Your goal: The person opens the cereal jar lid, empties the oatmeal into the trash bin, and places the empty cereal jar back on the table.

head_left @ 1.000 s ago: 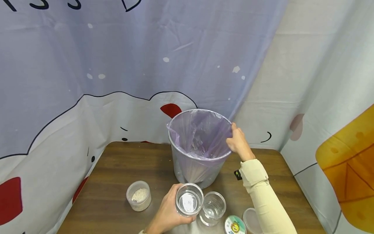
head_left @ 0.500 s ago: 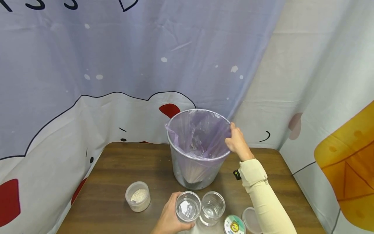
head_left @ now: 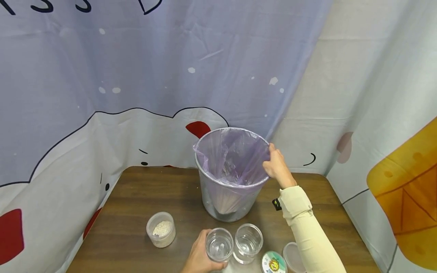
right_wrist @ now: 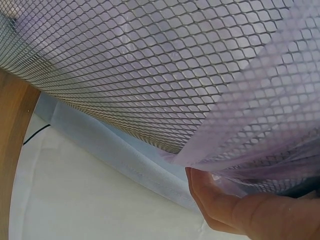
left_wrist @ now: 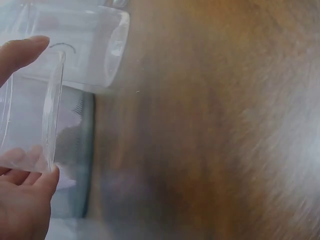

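Note:
My left hand grips a clear plastic jar from its left side, thumb on one side and fingers on the other in the left wrist view. Nothing but clear plastic shows inside. Whether its base touches the table cannot be told. A second clear jar stands close on its right. At the back, my right hand holds the right rim of a silver mesh bin. A thin purple bag lines this bin and folds over the rim. In the right wrist view, fingers pinch bag and rim.
A small tub of white grains stands on the left of the wooden table. Front right lie a green-and-white printed lid and a translucent lid. Printed curtains hang behind and at the sides.
My left hand has moved the clear jar down and toward the front, away from the bin. My right hand keeps hold of the rim.

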`<action>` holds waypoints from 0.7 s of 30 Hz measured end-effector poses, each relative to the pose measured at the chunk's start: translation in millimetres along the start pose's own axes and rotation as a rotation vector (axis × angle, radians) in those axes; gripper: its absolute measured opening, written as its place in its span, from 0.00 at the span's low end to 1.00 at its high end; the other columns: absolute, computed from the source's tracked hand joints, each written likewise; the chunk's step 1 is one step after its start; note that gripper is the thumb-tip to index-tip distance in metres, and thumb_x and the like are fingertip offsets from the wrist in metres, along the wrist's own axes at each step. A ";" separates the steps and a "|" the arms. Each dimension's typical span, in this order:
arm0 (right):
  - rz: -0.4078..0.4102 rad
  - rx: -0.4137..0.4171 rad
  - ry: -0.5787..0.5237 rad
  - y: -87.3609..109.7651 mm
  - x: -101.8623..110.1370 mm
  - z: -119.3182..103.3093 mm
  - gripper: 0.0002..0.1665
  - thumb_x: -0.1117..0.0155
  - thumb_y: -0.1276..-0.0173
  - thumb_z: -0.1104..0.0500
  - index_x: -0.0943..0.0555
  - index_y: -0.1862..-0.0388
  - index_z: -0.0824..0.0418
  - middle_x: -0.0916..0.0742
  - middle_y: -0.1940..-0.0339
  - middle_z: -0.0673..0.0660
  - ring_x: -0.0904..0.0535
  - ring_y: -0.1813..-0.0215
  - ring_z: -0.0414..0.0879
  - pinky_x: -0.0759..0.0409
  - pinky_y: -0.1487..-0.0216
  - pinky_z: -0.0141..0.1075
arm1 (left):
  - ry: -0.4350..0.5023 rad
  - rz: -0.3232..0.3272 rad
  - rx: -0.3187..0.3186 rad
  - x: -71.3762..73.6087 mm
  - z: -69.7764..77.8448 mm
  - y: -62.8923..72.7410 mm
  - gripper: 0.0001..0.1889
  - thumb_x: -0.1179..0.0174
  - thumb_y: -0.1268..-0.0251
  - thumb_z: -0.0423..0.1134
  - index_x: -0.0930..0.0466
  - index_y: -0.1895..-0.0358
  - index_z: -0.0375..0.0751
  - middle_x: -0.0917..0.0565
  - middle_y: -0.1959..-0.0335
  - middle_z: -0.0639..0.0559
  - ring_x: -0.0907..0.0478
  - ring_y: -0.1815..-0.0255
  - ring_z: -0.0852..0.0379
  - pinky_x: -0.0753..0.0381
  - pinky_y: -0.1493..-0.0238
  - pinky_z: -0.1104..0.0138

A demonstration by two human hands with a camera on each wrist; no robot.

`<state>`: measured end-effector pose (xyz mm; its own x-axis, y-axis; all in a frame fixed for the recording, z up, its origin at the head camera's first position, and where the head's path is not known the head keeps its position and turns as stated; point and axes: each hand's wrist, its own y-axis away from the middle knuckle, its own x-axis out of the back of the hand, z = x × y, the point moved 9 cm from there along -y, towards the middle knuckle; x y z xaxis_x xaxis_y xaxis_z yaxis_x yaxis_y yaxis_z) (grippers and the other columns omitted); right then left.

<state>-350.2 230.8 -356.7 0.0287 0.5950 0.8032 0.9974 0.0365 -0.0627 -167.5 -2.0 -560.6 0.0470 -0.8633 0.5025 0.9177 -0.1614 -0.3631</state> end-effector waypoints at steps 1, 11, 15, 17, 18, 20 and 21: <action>0.001 -0.003 0.001 -0.1 0.2 0.3 0.48 0.52 0.52 0.70 0.55 0.29 0.70 0.35 0.40 0.77 0.40 0.37 0.69 0.42 0.36 0.55 | 0.003 -0.006 0.012 -2.0 -3.5 0.8 0.48 0.21 0.87 0.52 0.33 0.48 0.46 0.24 0.56 0.58 0.24 0.58 0.60 0.23 0.57 0.63; -0.007 -0.017 0.008 -0.5 -1.2 1.1 0.49 0.52 0.51 0.70 0.56 0.28 0.69 0.35 0.39 0.75 0.41 0.36 0.68 0.43 0.35 0.56 | 0.076 -0.077 0.061 -19.0 -29.8 7.3 0.46 0.21 0.86 0.48 0.33 0.49 0.46 0.23 0.57 0.57 0.24 0.59 0.60 0.23 0.58 0.65; -0.003 -0.014 0.008 0.3 0.0 1.4 0.48 0.52 0.51 0.70 0.55 0.29 0.70 0.34 0.40 0.75 0.39 0.38 0.68 0.41 0.36 0.56 | 0.081 -0.092 0.053 -22.4 -32.5 7.8 0.46 0.22 0.86 0.46 0.33 0.50 0.45 0.23 0.57 0.55 0.24 0.59 0.58 0.23 0.57 0.63; -0.003 -0.014 0.011 0.8 0.3 1.2 0.48 0.52 0.52 0.71 0.55 0.29 0.71 0.34 0.40 0.76 0.39 0.38 0.69 0.41 0.36 0.56 | 0.076 -0.103 0.057 -23.8 -33.2 8.0 0.46 0.22 0.86 0.45 0.34 0.50 0.45 0.23 0.57 0.54 0.24 0.58 0.57 0.23 0.57 0.62; -0.001 -0.011 0.014 0.9 0.5 0.8 0.48 0.52 0.52 0.71 0.55 0.29 0.71 0.34 0.40 0.77 0.39 0.38 0.69 0.41 0.36 0.56 | 0.074 -0.108 0.060 -24.4 -33.5 7.9 0.46 0.22 0.86 0.46 0.34 0.50 0.45 0.23 0.57 0.54 0.24 0.58 0.56 0.23 0.57 0.62; 0.001 -0.004 0.020 1.0 0.5 -0.2 0.49 0.52 0.52 0.71 0.56 0.29 0.72 0.35 0.40 0.78 0.40 0.38 0.70 0.42 0.36 0.56 | 0.065 -0.116 0.069 -25.3 -34.2 7.8 0.47 0.22 0.87 0.46 0.35 0.49 0.45 0.23 0.56 0.54 0.24 0.57 0.55 0.23 0.57 0.61; 0.002 -0.003 0.022 1.1 0.7 -0.3 0.49 0.52 0.53 0.71 0.56 0.29 0.72 0.35 0.40 0.78 0.40 0.38 0.70 0.42 0.36 0.56 | 0.055 -0.119 0.072 -25.5 -34.3 7.7 0.47 0.22 0.87 0.46 0.35 0.49 0.45 0.24 0.56 0.53 0.24 0.57 0.54 0.23 0.57 0.61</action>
<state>-349.0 231.0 -356.0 0.0326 0.5770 0.8161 0.9975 0.0328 -0.0631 -175.2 2.3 -603.0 -0.0836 -0.8654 0.4940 0.9416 -0.2309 -0.2451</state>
